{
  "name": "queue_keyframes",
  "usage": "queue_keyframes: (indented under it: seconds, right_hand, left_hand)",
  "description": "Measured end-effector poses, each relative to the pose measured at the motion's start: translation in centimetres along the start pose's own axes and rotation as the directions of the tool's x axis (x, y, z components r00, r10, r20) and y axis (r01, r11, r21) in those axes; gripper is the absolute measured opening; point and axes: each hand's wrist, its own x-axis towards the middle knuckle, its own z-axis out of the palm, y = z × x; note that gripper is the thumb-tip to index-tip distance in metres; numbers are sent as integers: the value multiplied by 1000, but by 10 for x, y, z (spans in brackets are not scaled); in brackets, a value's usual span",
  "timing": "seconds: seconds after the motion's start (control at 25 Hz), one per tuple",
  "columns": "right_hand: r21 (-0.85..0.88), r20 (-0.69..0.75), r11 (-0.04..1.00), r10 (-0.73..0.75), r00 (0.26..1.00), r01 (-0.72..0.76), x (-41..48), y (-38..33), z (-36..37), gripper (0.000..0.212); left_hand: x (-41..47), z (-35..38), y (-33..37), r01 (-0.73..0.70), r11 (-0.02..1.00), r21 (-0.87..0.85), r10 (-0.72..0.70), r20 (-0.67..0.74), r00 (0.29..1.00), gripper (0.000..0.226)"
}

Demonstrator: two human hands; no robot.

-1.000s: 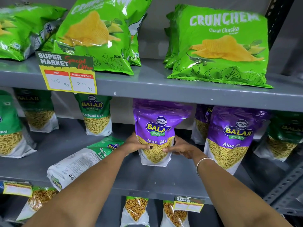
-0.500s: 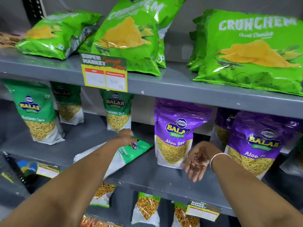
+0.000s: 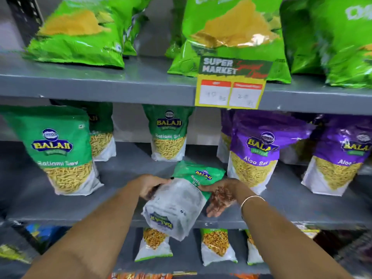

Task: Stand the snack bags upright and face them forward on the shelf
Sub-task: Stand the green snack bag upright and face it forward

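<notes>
A green and white Ratlami Sev bag lies tilted on the middle shelf, its back side up and its bottom end hanging over the front edge. My left hand grips its left side. My right hand touches its right side, palm up, fingers spread. Upright Ratlami Sev bags stand at the left and behind. Purple Aloo Sev bags stand upright to the right.
Large green chip bags lean on the top shelf, with a yellow price tag clipped to its edge. More small bags stand on the shelf below. A second purple bag stands at far right.
Both hands left the purple Aloo Sev bag, which stands upright. They moved left to the fallen Ratlami Sev bag, and its bottom end has swung out over the shelf edge.
</notes>
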Motion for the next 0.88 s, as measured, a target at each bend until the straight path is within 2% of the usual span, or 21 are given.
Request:
queue_keyframes:
  seconds: [0.12, 0.2, 0.28, 0.32, 0.36, 0.52, 0.68, 0.76, 0.88]
  right_hand:
    - [73, -90, 993, -87, 992, 94, 7, 2, 17, 85]
    - [110, -144, 983, -129, 981, 145, 5, 4, 21, 72]
    - [124, -142, 970, -192, 971, 210, -1, 3, 24, 30]
    - [127, -132, 966, -206, 969, 223, -4, 1, 25, 15]
    - [119, -124, 967, -210, 970, 225, -8, -2, 25, 11]
    - [-19, -119, 971, -237, 964, 236, -21, -17, 14, 17]
    - [-205, -197, 900, -423, 885, 385, -41, -40, 14, 34]
    - [-255, -258, 845, -528, 809, 469, -45, -54, 21, 46]
    - [-307, -332, 689, -724, 605, 657, -36, -68, 34, 57]
  left_hand:
    - [0, -1, -1, -1, 1000, -11, 2, 87, 996, 25]
    - [-5, -3, 2, 13, 1000, 9, -14, 127, 992, 21]
    - [-10, -3, 5, -4, 1000, 29, -2, 182, 983, 17]
    - [-13, -3, 7, -3, 999, 49, -7, 216, 976, 15]
    - [-18, -2, 10, -12, 998, 69, -4, 236, 972, 12]
    - [-40, 3, 21, -132, 988, 84, 109, 236, 966, 6]
    - [-57, 3, 34, -285, 958, 38, 276, 157, 948, 20]
    - [-60, 0, 37, -396, 918, -4, 396, 40, 917, 35]
    - [-53, -7, 35, -578, 816, -2, 566, -198, 800, 58]
